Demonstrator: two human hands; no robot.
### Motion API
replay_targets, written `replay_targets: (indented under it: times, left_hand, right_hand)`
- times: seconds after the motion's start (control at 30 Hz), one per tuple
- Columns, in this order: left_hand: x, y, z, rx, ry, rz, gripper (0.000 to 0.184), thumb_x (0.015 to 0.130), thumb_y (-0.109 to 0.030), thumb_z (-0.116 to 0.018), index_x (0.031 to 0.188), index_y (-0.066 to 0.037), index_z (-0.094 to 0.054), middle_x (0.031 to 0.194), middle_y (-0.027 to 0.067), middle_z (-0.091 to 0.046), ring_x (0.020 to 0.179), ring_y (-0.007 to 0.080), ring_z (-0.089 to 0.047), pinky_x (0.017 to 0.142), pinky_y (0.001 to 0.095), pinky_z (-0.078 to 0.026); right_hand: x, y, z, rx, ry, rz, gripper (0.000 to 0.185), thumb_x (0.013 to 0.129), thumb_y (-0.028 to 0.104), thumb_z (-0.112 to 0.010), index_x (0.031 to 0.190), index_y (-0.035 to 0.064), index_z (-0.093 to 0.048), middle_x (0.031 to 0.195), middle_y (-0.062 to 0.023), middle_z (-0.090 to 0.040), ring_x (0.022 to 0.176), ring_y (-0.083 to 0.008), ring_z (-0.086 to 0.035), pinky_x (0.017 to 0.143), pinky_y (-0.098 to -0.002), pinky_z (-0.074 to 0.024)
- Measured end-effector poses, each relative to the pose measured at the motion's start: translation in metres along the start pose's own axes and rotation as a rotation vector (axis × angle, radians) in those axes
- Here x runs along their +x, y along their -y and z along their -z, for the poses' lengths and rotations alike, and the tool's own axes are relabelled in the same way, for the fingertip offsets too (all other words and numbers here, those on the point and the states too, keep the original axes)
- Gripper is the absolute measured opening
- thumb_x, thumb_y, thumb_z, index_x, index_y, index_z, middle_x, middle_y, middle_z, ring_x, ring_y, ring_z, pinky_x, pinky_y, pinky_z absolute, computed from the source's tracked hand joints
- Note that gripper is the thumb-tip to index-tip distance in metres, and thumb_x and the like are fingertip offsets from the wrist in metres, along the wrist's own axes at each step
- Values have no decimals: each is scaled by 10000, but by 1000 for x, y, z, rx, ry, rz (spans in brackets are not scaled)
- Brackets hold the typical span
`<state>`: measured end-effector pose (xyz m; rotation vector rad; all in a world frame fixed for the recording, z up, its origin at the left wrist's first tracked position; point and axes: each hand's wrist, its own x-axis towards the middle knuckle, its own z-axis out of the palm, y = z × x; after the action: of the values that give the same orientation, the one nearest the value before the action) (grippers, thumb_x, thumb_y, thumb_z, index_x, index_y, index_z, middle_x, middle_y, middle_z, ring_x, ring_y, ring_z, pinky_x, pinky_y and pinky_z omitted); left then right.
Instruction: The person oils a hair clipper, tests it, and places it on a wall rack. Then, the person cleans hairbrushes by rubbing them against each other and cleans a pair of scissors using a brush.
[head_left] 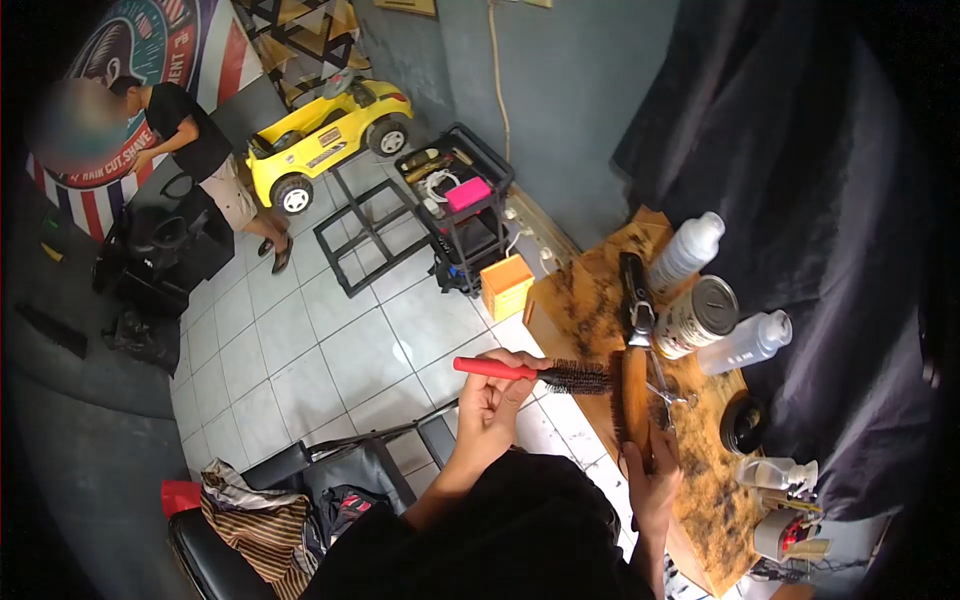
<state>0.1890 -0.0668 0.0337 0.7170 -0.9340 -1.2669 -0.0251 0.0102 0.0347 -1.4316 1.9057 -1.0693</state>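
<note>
My left hand (484,405) is closed around the red handle of a round hairbrush (575,377), whose black bristles point to the right. In my right hand (655,482) is a wooden-backed brush (636,395), held upright by its lower end with its dark bristles facing left. The tip of the round brush meets or nearly meets those bristles; I cannot tell which. Just beyond the wooden brush, a black hair clipper (634,295) lies on the wooden counter (590,290). Silver scissors (670,396) rest beside my right hand, partly hidden by the brush.
A printed can (697,318), spray bottles (748,342) and a round black container (742,425) line the counter. Behind stand a black trolley (470,220), an orange box (507,287) and a yellow toy car (330,140). A black chair (370,475) is below left. Another person (195,130) stands far left.
</note>
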Motion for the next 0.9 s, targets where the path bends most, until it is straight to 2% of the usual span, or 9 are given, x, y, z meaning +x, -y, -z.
replay_targets:
  times: [0.13, 0.3, 0.37, 0.47, 0.63, 0.7, 0.77, 0.83, 0.9]
  left_hand:
    - [16, 5, 17, 17, 36, -117, 299, 875, 126, -534, 1067, -75, -424, 1067, 72, -456, 1138, 254, -538, 911, 319, -464]
    - [14, 8, 37, 367, 46, -188, 371, 778, 223, -576, 1011, -37, -450, 1013, 77, -457, 1059, 245, -574, 826, 311, -508]
    - [20, -3, 36, 296, 25, -265, 346, 786, 213, -579, 1000, -31, -459, 978, 74, -468, 1033, 253, -601, 804, 297, -518]
    - [22, -8, 48, 238, -47, -296, 334, 796, 206, -572, 1003, -30, -457, 968, 80, -496, 1028, 264, -614, 800, 286, -523]
    - [26, -12, 52, 50, -59, -202, 345, 792, 202, -582, 1025, -27, -473, 1034, 118, -547, 1033, 254, -606, 788, 284, -525]
    - [27, -5, 49, 178, 43, -263, 352, 784, 210, -583, 1034, -21, -494, 1034, 128, -550, 1029, 240, -597, 793, 291, -527]
    - [25, -8, 41, 222, 112, -256, 351, 783, 215, -580, 1036, -17, -508, 1035, 134, -546, 1024, 228, -592, 801, 296, -530]
    - [23, -10, 37, 401, 87, -289, 360, 757, 236, -588, 1011, -14, -539, 1047, 103, -550, 1009, 218, -607, 859, 312, -524]
    - [27, -9, 39, 341, 118, -345, 350, 778, 229, -573, 1018, -22, -525, 1065, 109, -542, 1016, 216, -602, 868, 314, -515]
  right_hand:
    - [9, 22, -19, 20, -13, 190, 426, 746, 51, -752, 1128, -71, -608, 1016, -181, -589, 854, -290, -608, 754, -351, -491]
    - [16, 52, -48, -2, 131, 370, 449, 711, 48, -774, 1121, -50, -621, 998, -168, -589, 864, -287, -621, 762, -337, -497]
    - [19, 40, -57, -60, 115, 234, 469, 691, 46, -787, 1125, -34, -629, 989, -158, -588, 847, -285, -623, 738, -334, -503]
    - [26, 22, -55, -99, -10, 216, 425, 718, -8, -748, 1119, -60, -618, 933, -155, -582, 799, -251, -613, 679, -320, -495]
    - [22, 28, -48, 9, -84, 71, 396, 732, -21, -726, 1106, -82, -611, 937, -162, -581, 799, -238, -599, 680, -318, -484]
    - [16, 36, -51, 17, -9, 177, 404, 724, -8, -736, 1105, -69, -615, 968, -164, -586, 798, -255, -598, 691, -329, -486]
    - [18, 53, -53, -45, 41, 420, 433, 695, 34, -786, 1093, -45, -633, 974, -153, -593, 793, -253, -606, 697, -327, -493]
    - [15, 65, -55, -7, 63, 274, 440, 700, 57, -797, 1096, -47, -636, 959, -148, -594, 798, -239, -613, 684, -310, -492]
    - [18, 47, -55, -17, -2, 225, 435, 712, 58, -789, 1102, -54, -632, 941, -143, -588, 777, -232, -605, 666, -302, -484]
